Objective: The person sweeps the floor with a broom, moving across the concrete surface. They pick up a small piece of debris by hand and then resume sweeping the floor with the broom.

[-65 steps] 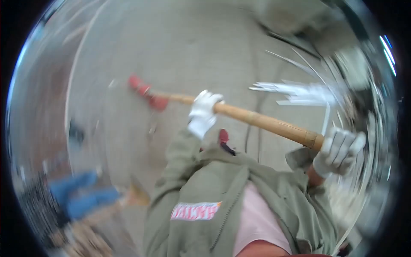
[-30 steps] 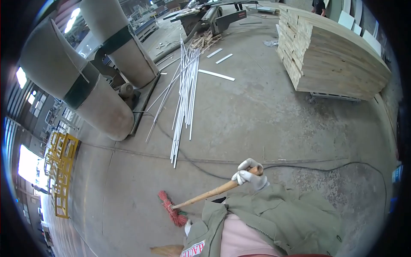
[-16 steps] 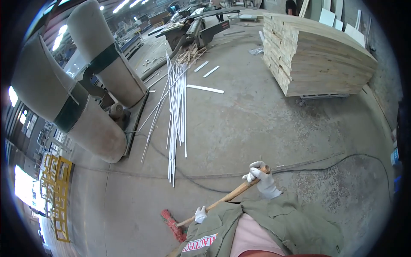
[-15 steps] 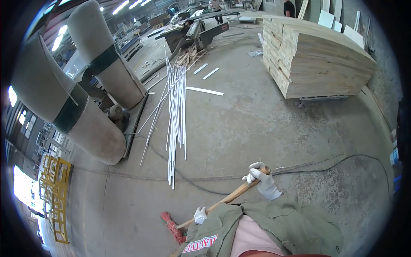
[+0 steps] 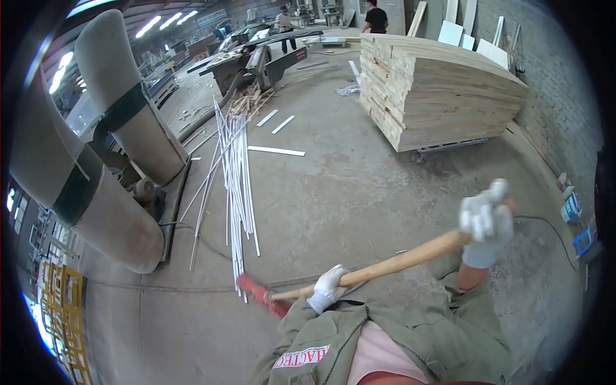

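Note:
A broom with a wooden handle (image 5: 410,255) and a red head (image 5: 262,295) slants across the front of my body. My left hand (image 5: 328,288), in a white glove, is wrapped round the handle a short way above the head. Higher up, my right hand (image 5: 486,226), also white-gloved and slightly blurred, is closed round the handle near its top end. In this view the broom head overlaps the near ends of a bundle of long white strips (image 5: 236,192) lying on the concrete floor.
Two tall dust-collector bags (image 5: 122,212) stand at the left, with a yellow metal frame (image 5: 64,308) nearer. A big stack of wood panels (image 5: 455,96) rests on a low trolley at right. Scrap wood (image 5: 250,101) lies by a machine (image 5: 260,64). Two people (image 5: 375,19) stand farther back.
My right hand has risen and moved right with the handle's top. My left hand and the broom head have moved up in view. The camera view has shifted too.

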The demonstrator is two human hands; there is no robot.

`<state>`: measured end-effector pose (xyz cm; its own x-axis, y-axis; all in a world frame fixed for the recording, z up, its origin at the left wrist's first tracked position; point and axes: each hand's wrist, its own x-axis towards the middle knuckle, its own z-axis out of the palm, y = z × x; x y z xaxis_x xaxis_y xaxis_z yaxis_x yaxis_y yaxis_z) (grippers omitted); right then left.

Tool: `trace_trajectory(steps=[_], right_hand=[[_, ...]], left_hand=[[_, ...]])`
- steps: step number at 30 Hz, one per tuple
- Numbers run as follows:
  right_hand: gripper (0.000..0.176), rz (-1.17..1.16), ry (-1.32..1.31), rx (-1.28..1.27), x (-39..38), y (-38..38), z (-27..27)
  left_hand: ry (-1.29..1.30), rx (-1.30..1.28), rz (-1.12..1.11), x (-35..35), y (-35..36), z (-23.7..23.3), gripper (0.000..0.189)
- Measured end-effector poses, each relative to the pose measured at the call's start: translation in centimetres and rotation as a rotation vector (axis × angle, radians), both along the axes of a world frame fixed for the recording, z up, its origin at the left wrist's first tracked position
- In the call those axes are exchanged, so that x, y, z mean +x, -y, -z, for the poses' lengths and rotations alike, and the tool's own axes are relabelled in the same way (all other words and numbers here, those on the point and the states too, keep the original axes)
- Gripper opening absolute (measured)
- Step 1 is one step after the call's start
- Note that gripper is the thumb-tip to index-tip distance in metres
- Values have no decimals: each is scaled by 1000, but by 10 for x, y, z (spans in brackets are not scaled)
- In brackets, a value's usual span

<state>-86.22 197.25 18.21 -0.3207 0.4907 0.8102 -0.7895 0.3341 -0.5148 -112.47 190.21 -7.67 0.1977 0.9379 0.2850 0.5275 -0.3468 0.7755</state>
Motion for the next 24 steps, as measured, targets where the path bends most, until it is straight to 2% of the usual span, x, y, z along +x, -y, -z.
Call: trace_trajectory(steps=[2, 3, 5, 10, 12, 14, 15, 16, 17, 18, 20, 21, 23, 24], right_hand=[[17, 40, -7, 195, 27, 17, -24], [17, 47, -7, 196, 39, 30, -33], [21, 256, 54, 290, 58, 54, -48], [22, 468, -16, 209, 97, 77, -52], [22, 926, -109, 65, 102, 70, -39], [22, 1141, -152, -21, 101, 55, -25], [21, 1377, 112, 73, 96, 44, -18], [21, 1471, 256, 116, 97, 34, -9], [21, 1563, 396, 169, 99, 24, 1], [19, 1413, 288, 61, 109, 13, 14], [18, 1099, 90, -154, 121, -3, 32], [18, 1073, 101, -163, 123, -3, 35], [18, 1017, -22, -216, 125, 7, 41], [18, 993, -83, -240, 126, 11, 46]], left_hand=[[-110, -65, 146, 18, -19, -31, 38], [-110, -63, 153, 30, -26, -35, 38], [-72, 229, 218, 50, -38, -41, 42], [-19, 335, 223, 69, -48, -44, 42], [32, 38, 55, 48, -40, -3, 43], [-70, -183, -22, 17, -23, 49, 44], [-124, -302, -60, 1, -9, 79, 44], [-176, -424, -104, -17, 11, 112, 45], [-293, -441, -143, -36, 38, 148, 47], [-384, -548, -174, -52, 66, 175, 48], [-338, -801, -234, -80, 136, 211, 39], [-461, -903, -291, -83, 171, 216, 39], [-780, -951, 64, -103, 258, 319, 42], [-746, -990, 28, -94, 287, 321, 43]])
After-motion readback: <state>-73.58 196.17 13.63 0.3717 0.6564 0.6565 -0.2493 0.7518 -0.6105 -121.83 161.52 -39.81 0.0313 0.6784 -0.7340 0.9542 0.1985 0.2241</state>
